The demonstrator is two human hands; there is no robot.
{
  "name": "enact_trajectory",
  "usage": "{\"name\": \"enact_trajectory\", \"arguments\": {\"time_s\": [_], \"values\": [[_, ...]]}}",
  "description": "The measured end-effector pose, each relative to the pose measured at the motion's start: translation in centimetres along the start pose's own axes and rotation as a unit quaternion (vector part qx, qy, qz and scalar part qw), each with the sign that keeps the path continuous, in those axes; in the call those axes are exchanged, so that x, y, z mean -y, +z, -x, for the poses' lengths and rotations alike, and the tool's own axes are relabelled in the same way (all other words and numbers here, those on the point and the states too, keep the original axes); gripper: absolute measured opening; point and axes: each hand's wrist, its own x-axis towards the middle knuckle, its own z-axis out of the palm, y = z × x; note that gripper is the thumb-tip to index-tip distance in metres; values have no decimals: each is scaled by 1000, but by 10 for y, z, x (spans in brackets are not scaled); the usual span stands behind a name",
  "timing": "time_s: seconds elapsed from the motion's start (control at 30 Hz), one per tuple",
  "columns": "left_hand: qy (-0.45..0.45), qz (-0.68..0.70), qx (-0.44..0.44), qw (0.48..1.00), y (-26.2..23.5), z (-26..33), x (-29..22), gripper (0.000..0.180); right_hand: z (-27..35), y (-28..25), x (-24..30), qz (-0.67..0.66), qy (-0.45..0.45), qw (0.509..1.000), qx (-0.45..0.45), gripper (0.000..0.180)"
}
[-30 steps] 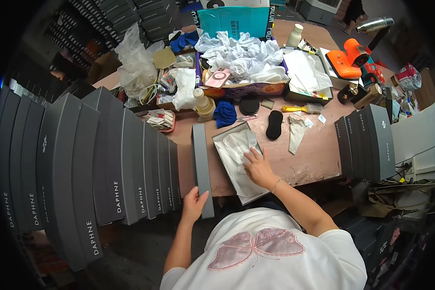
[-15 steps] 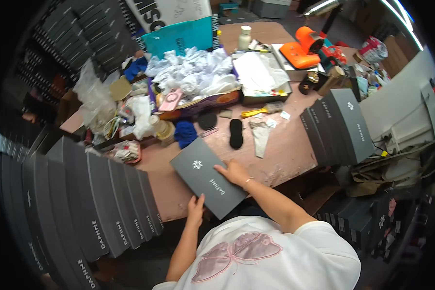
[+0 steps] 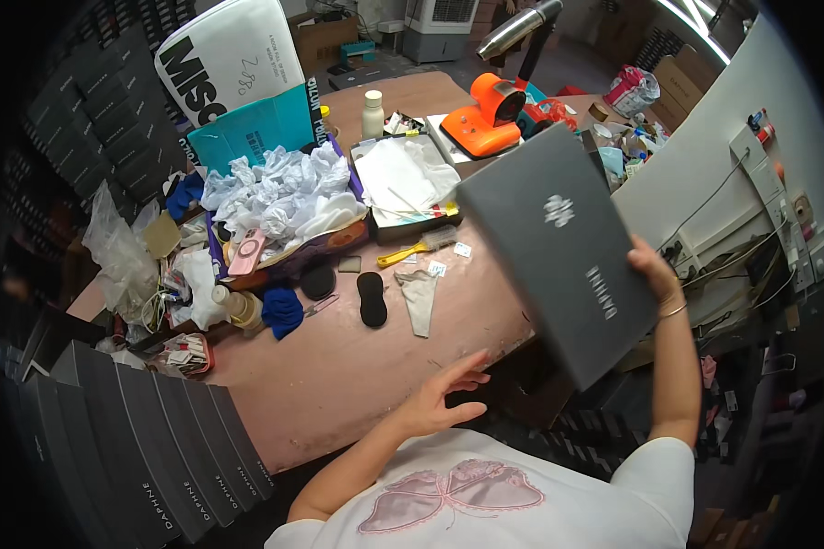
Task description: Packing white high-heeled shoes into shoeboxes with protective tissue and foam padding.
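Back of the table: an orange heat-gun stand (image 3: 491, 119) is sitting beside a white plastic bottle (image 3: 373, 113).
Middle: crumpled white tissue paper (image 3: 279, 192) is spilling over an open box, with a pink phone (image 3: 245, 252) lying at its edge.
Tabletop: two black oval insoles (image 3: 373, 299) are resting near a yellow-handled brush (image 3: 417, 247).
Left: dark grey flat boxes (image 3: 146, 453) are standing in a row.

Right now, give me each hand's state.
Left hand: open, empty, at the brown table edge.
Right hand: holding the flat dark grey box.
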Motion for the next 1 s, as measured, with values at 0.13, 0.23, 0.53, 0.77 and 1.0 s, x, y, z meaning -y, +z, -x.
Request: {"name": "enact_trajectory", "arguments": {"time_s": [0.13, 0.23, 0.53, 0.77, 1.0], "values": [[10, -71, -9, 997, 15, -17, 2, 62, -7, -135, 30, 338, 118, 928, -104, 72], [-35, -107, -77, 991, 11, 22, 27, 60, -48, -167, -9, 606, 124, 773, -138, 70], [-69, -241, -333, 909, 16, 171, 27, 47, -75, 177, 49, 539, -471, 698, -19, 63], [-13, -271, -451, 850, 65, 259, 14, 45, 108, 554, 67, 290, -849, 371, 239, 43], [10, -207, -553, 807, 77, 325, 4, 47, 118, 617, 31, 257, -881, 379, 123, 45]]}}
